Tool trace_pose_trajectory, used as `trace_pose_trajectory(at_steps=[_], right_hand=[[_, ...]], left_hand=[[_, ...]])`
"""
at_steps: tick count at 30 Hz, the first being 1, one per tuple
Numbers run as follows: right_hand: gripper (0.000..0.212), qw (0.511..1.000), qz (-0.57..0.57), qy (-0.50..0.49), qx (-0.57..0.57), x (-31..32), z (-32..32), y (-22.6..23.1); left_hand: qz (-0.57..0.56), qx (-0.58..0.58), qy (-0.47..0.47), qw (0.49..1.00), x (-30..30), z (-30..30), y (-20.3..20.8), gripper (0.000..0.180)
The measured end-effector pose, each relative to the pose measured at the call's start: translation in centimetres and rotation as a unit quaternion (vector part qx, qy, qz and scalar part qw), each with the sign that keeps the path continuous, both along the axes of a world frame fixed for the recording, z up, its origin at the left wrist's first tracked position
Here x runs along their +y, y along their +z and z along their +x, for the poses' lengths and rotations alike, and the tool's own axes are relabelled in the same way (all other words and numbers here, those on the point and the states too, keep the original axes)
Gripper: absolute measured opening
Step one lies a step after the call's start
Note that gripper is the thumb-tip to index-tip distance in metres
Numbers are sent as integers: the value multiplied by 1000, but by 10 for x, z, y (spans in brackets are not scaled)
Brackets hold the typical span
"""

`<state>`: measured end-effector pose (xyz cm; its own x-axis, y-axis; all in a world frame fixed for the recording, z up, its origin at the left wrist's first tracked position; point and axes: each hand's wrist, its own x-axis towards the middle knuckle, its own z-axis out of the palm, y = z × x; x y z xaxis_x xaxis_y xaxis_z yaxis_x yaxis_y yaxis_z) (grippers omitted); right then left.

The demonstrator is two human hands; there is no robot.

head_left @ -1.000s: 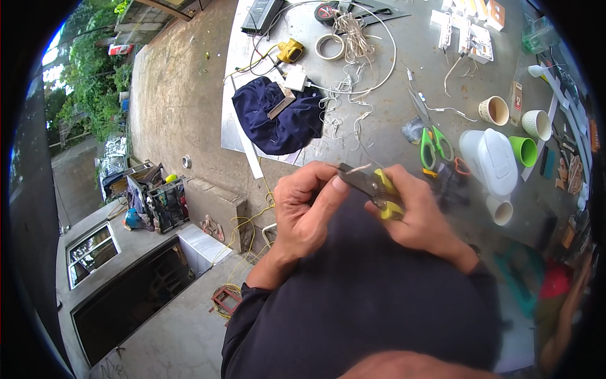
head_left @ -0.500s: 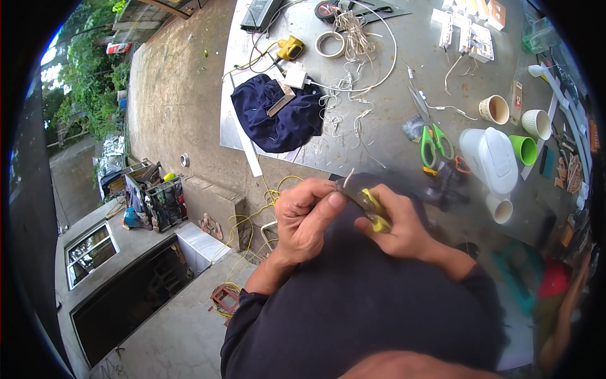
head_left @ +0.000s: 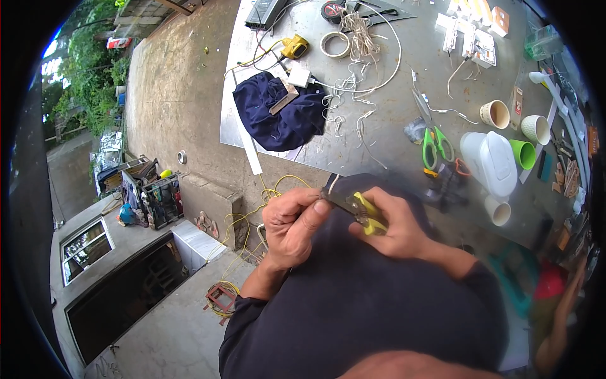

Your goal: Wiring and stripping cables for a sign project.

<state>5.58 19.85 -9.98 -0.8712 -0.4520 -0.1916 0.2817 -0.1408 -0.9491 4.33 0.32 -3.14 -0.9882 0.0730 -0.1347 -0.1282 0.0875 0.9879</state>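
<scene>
My right hand [head_left: 394, 221] is closed around the yellow handles of a wire stripper [head_left: 341, 201], whose dark jaws point up and left. Thumb and fingers of my left hand [head_left: 291, 221] pinch a short white wire [head_left: 334, 182] at the tip of those jaws. The wire's loose end sticks up past the tool; its other end is hidden by my fingers. Both hands are held in front of my dark shirt, just off the near edge of the metal table [head_left: 391, 142].
On the table lie green-handled scissors [head_left: 435, 144], a dark blue cloth [head_left: 259, 117], a tape roll [head_left: 334, 45] and tangled white wires [head_left: 361, 31]. Cups [head_left: 494, 114] and a white lidded container [head_left: 489, 165] stand at the right. A yellow cord [head_left: 235, 221] trails at the left.
Both hands have shifted slightly left and down, the left hand farther. More of the stripper's dark jaws shows between them, and the wire has moved left with the tool tip.
</scene>
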Motion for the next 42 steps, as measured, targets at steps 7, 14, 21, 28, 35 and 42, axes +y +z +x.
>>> trace_pose_trajectory(at_steps=[7,14,21,28,35,42], right_hand=[[35,1000,-1,13,-18,-7,-5,4],[35,999,45,6,15,-9,-11,0],[36,999,39,5,20,-9,-8,-3],[37,999,9,-28,29,-11,-4,-6],[37,1000,1,-21,17,-11,-3,-6],[37,1000,8,-7,21,-12,-7,-1]], left_hand=[[-33,26,23,999,-11,1,-1,11],[-29,-76,0,997,-15,-8,3,14],[-2,-49,-6,999,-9,-5,-5,15],[78,-51,54,994,0,-4,-1,14],[0,-31,31,999,-8,-1,7,12],[-34,-17,35,999,-10,-2,11,12]])
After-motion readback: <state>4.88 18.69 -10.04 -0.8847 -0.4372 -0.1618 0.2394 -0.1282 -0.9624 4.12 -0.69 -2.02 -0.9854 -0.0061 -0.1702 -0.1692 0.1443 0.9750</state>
